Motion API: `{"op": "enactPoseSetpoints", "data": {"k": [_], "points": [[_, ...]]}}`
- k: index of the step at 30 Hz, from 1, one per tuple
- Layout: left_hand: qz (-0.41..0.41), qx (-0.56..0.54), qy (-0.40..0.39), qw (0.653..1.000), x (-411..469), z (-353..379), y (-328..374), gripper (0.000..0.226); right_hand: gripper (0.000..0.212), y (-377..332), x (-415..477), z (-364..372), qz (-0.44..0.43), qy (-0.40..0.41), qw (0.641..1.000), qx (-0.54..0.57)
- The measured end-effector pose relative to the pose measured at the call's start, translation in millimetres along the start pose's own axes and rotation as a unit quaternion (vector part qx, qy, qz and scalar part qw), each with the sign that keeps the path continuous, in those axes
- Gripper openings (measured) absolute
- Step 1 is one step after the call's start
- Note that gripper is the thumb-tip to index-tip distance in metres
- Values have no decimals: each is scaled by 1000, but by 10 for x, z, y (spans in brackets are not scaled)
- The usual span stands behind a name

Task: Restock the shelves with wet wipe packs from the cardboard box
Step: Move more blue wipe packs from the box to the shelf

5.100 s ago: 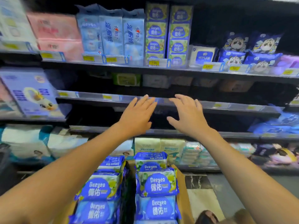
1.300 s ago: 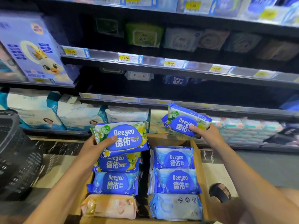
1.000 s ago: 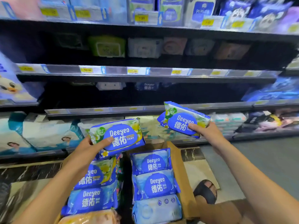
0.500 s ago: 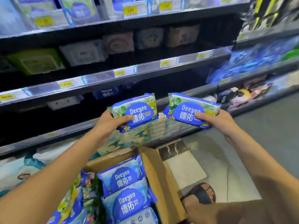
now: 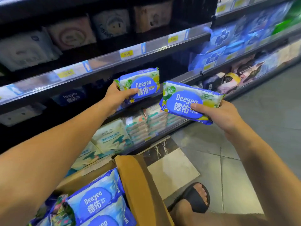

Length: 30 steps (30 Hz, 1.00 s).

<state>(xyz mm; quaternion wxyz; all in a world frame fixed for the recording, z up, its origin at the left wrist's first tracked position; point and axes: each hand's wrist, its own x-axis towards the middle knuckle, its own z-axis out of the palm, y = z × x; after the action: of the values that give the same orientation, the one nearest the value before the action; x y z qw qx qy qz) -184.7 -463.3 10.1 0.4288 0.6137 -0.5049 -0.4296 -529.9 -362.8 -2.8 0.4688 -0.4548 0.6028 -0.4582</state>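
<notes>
My left hand (image 5: 118, 95) grips a blue and green Deeyeo wet wipe pack (image 5: 143, 84) at its left end and holds it up against the front of the dark middle shelf (image 5: 101, 62). My right hand (image 5: 218, 114) grips a second Deeyeo pack (image 5: 184, 101) from below, thumb on its label, a little lower and to the right. The cardboard box (image 5: 138, 185) stands open on the floor below, with more blue Deeyeo packs (image 5: 96, 201) stacked inside. One Deeyeo pack (image 5: 71, 98) lies deep in the shelf's shadow.
The upper shelf carries pale square packs (image 5: 70, 35). The bottom shelf holds stacked baby wipe packs (image 5: 112, 136). Blue packs (image 5: 228, 38) fill the unit to the right. My sandalled foot (image 5: 193, 198) stands beside the box on the grey tiled floor (image 5: 260, 128).
Both hands have lifted a pack out of the box and carried it up and forward to the shelf. The view has swung right and tilted.
</notes>
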Motion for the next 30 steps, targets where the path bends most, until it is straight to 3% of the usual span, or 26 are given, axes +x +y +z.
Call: {"op": "enactPoseSetpoints", "data": {"k": [4, 8, 14, 16, 19, 25, 27, 30], "points": [[-5, 29, 10, 1000, 347, 180, 63, 60, 44, 24, 76, -17, 19, 15, 1000, -1], [-51, 53, 48, 996, 543, 358, 60, 43, 47, 33, 127, -5, 22, 17, 1000, 2], [-120, 181, 40, 975, 726, 335, 35, 77, 50, 36, 188, 51, 30, 25, 999, -17], [-122, 227, 19, 966, 759, 311, 22, 76, 54, 31, 199, 72, 28, 26, 999, -14], [-106, 324, -6, 940, 703, 333, -16, 58, 61, 25, 209, 107, 26, 28, 999, -16], [-72, 439, 58, 894, 443, 246, -139, 62, 69, 33, 206, 170, 30, 29, 998, -40], [-1, 464, 90, 881, 276, 228, -244, 52, 68, 29, 196, 180, 28, 28, 998, -47], [123, 481, 20, 868, 167, 229, -378, 36, 69, 33, 178, 189, 30, 27, 998, -44]]}}
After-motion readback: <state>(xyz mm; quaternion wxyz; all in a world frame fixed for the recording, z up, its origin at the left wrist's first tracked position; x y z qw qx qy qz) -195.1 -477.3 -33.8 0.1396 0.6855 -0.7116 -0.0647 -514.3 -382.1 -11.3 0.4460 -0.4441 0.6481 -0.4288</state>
